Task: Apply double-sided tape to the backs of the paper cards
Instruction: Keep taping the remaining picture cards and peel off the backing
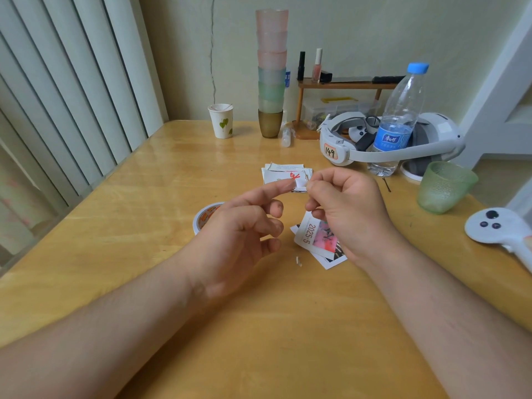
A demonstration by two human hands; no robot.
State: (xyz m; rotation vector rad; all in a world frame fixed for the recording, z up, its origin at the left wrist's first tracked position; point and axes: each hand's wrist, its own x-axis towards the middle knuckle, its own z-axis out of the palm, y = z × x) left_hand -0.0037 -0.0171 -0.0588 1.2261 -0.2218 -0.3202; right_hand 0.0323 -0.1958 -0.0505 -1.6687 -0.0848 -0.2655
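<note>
A small white piece of double-sided tape (300,184) hangs between my two hands above the table. It sticks to the tip of my left hand's (244,226) outstretched index finger, and my right hand (348,205) pinches its other edge. The tape roll (205,217) lies flat on the table, mostly hidden behind my left hand. Under my right hand lie two or three paper cards (313,237), the top one printed "2025·5". A stack of paper cards (283,174) sits further back, partly hidden by my fingers.
A scrap of white backing paper (298,260) lies near the cards. At the back stand a paper cup (221,120), stacked plastic cups (271,73), a water bottle (398,122) and a headset (388,139). A green glass (443,187) and a white controller (501,228) sit right.
</note>
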